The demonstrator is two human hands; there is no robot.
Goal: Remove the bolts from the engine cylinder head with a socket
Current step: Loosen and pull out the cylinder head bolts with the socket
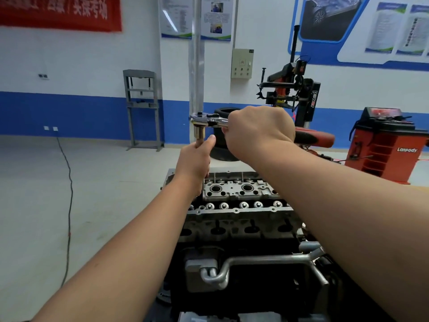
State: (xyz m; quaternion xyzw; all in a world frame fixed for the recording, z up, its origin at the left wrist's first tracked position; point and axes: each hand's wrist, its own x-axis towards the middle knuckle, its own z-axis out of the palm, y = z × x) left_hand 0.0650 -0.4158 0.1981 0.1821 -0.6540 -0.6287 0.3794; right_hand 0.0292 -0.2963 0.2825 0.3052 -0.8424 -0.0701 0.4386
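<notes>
Your right hand [258,131] is curled around the handle of the ratchet wrench [210,120], which lies almost level, its long axis running left to right, with the head pointing to your left. Under the head the socket extension [199,134] stands upright, its long axis vertical, pointing down to the left far corner of the cylinder head [236,194]. Your left hand [195,162] grips this upright bar below the ratchet head, the thumb raised along it. The lower end of the bar is hidden behind your left hand, so the bolt cannot be seen. The cylinder head sits on top of the engine block [239,231], directly before you.
</notes>
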